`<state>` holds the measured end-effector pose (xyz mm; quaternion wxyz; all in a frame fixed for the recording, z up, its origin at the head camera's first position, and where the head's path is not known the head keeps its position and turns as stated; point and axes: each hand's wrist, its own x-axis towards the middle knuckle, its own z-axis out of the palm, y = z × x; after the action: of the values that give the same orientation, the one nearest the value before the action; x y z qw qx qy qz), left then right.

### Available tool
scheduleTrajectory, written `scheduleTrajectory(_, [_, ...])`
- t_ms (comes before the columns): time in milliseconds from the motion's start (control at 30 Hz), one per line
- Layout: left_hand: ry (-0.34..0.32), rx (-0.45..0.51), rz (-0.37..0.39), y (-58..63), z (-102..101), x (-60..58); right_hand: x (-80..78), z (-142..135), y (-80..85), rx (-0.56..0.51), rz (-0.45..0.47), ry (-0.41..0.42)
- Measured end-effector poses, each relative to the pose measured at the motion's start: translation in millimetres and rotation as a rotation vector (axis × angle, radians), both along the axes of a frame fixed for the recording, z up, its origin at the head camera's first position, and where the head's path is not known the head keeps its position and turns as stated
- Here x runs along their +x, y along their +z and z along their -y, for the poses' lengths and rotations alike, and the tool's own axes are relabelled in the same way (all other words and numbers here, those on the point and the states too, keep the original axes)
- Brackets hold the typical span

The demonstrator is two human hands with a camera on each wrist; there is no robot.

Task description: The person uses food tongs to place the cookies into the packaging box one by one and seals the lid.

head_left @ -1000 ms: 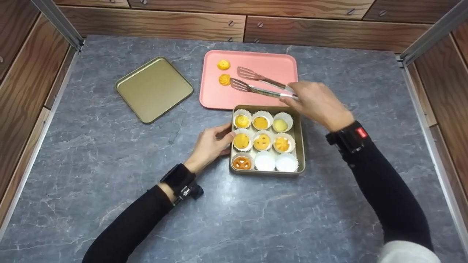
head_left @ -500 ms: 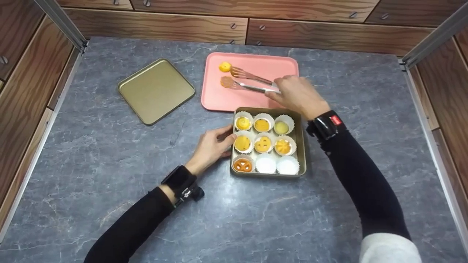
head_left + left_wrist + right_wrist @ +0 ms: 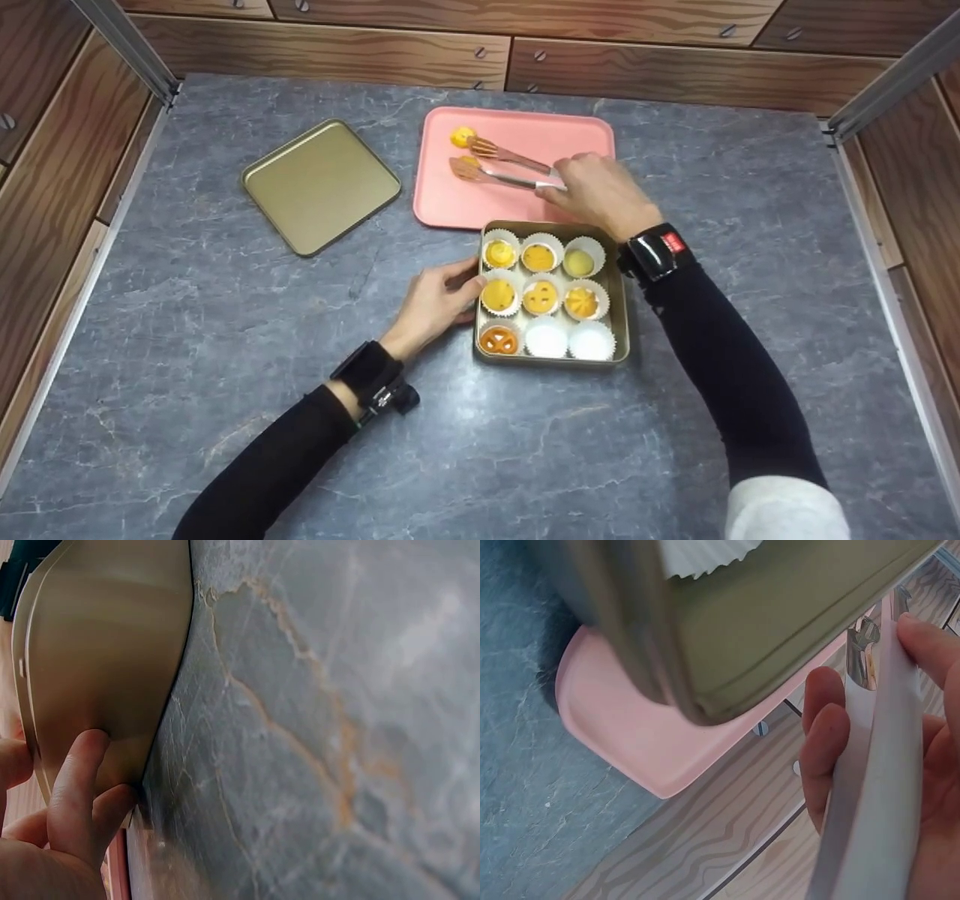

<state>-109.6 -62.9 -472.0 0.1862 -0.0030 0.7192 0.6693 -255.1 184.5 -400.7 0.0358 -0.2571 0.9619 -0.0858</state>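
My left hand (image 3: 435, 304) holds the left side of a square gold tin (image 3: 619, 300), the thumb at its rim and the fingers (image 3: 79, 772) against its outer wall. Paper cups fill the tin in rows; several hold yellow cookies, one a pretzel (image 3: 499, 340), and two at the front right show only white. My right hand (image 3: 598, 191) grips metal tongs (image 3: 514, 181) by their pale handles (image 3: 889, 765), arms spread over a pink tray (image 3: 555, 131). One slotted head partly covers the nearer cookie (image 3: 469, 160); the other reaches the farther yellow cookie (image 3: 460, 136).
A gold square lid (image 3: 321, 187) lies on the grey marbled tabletop (image 3: 360, 442), left of the pink tray. The tin stands just in front of the tray. Wood-patterned panels (image 3: 322, 56) close off the back and both sides.
My right hand has moved left over the pink tray, bringing the tong heads from right of the two cookies onto them. My left hand has stayed at the tin.
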Motion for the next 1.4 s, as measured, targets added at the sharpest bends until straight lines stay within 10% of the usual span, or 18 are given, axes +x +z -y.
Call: scheduleTrajectory(1400, [0.0,-0.001,0.008,1.4,-1,0.3,12.7,-28,-2.4,-0.077,0.03,-0.016])
